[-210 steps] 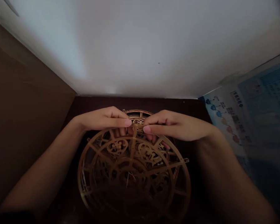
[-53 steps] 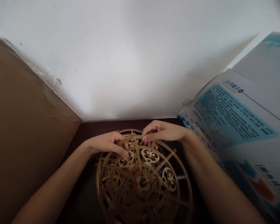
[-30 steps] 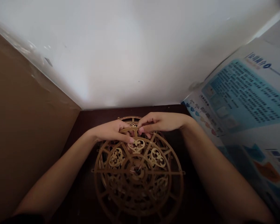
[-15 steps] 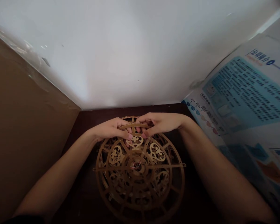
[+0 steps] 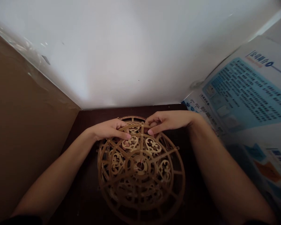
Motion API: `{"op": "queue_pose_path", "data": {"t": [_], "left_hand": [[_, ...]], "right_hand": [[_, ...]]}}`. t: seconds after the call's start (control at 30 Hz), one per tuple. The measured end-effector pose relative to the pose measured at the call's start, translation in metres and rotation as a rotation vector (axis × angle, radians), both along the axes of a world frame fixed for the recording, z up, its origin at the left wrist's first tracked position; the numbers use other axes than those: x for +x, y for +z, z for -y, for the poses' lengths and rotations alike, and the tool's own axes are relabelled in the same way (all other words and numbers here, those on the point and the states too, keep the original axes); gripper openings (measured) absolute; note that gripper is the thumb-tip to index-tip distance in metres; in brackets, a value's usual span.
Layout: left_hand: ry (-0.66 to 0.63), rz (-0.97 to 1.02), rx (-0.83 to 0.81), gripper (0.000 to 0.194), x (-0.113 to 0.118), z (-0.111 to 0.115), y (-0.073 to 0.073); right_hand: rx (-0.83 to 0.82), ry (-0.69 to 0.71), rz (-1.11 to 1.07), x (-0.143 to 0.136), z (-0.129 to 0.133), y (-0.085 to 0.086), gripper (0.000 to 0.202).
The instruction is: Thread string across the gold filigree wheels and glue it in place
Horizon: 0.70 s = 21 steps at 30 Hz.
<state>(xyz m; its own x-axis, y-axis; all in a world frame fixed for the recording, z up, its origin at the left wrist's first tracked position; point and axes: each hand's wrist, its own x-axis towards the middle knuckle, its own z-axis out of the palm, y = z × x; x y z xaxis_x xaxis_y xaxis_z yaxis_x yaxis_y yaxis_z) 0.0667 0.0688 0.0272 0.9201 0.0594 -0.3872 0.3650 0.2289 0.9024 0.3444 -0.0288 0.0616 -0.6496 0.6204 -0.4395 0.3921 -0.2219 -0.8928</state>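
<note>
A round gold-brown openwork frame [image 5: 142,136] with spokes, rings and scroll ornaments is tilted over a stack of similar round frames [image 5: 132,118]. My left hand [image 5: 113,128] pinches its upper left rim, thumb on top and fingers beneath. At the upper right, my right hand [image 5: 160,122] grips the same rim between thumb and curled fingers. Thin reddish wires show at the hub. Parts of the fingers are hidden behind the rim, and the lower part of the frame is dim.
The frames lie on a dark red-brown table [image 5: 89,117]. A white wall [image 5: 131,62] stands behind, a brown panel [image 5: 25,103] at the left, and a printed blue and white poster [image 5: 255,93] at the right.
The top frame has turned, its spokes and ornaments now at new angles. My right hand has moved right along the rim, away from my left hand, which has barely moved.
</note>
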Motion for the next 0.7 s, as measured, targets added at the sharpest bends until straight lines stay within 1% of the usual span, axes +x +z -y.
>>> {"op": "queue_pose_path", "data": {"t": [0.07, 0.13, 0.27, 0.37, 0.43, 0.5, 0.6, 0.7], "left_hand": [[0.013, -0.013, -0.042, 0.027, -0.001, 0.0, 0.002], [0.01, -0.034, -0.017, 0.027, -0.002, -0.001, 0.005], [-0.099, -0.05, 0.083, 0.022, -0.005, -0.005, 0.008], [-0.141, -0.014, 0.089, 0.021, -0.004, -0.004, 0.005], [-0.107, -0.003, 0.079, 0.03, -0.002, -0.001, 0.005], [-0.029, -0.008, 0.073, 0.038, 0.0, 0.003, 0.006], [0.045, -0.022, 0.045, 0.038, 0.003, 0.008, 0.007], [0.077, -0.013, 0.005, 0.035, 0.003, 0.008, 0.004]], "right_hand": [[0.017, -0.029, -0.005, 0.005, 0.0, -0.002, 0.04], [0.045, -0.049, -0.018, 0.004, -0.002, -0.006, 0.042], [0.061, -0.05, -0.034, -0.005, -0.007, -0.014, 0.049], [0.054, -0.065, -0.036, -0.012, -0.009, -0.018, 0.051], [0.065, -0.081, -0.029, -0.016, -0.009, -0.017, 0.05], [0.097, -0.094, -0.018, -0.021, -0.01, -0.015, 0.047], [0.144, -0.102, -0.005, -0.026, -0.011, -0.011, 0.042], [0.121, -0.093, -0.009, -0.021, -0.009, -0.008, 0.042]]}}
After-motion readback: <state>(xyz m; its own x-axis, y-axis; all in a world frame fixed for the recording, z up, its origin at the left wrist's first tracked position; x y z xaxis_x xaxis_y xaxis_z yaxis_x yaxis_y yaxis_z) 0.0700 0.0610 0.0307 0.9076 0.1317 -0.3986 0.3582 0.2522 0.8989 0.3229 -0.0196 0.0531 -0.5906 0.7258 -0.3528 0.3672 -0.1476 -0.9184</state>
